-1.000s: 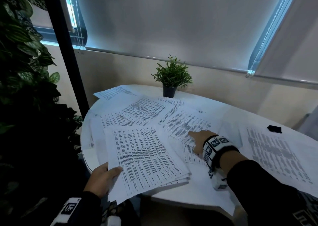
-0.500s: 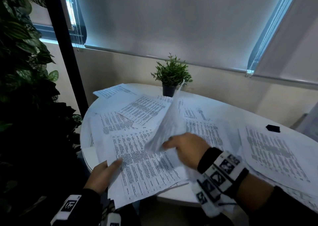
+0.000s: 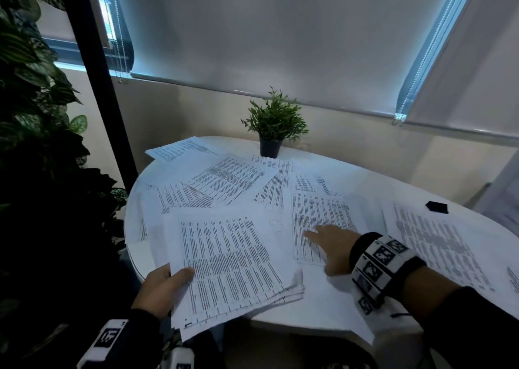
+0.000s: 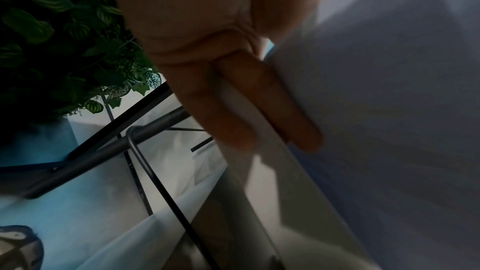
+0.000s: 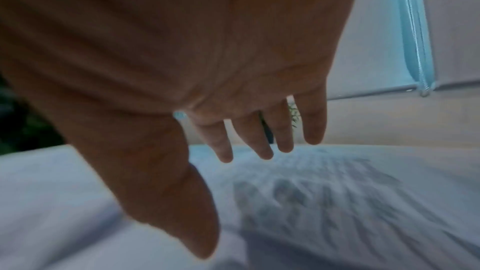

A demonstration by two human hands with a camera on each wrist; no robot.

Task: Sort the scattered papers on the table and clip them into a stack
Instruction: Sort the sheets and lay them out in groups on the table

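Note:
A stack of printed papers hangs over the near edge of the round white table. My left hand grips its near left corner, thumb on top and fingers under the sheets. My right hand hovers flat and open, fingers spread, over a printed sheet just right of the stack; that sheet lies below the palm. More loose sheets are scattered toward the back, and another sheet lies at the right. A black binder clip sits at the far right.
A small potted plant stands at the table's back edge. Large leafy plants and a black pole crowd the left side. Window blinds hang behind. Under the table, metal legs show.
My right hand carried a sheet over, laid it on the stack that the left hand holds, then reached back out to the right over another sheet. The left hand stayed put.

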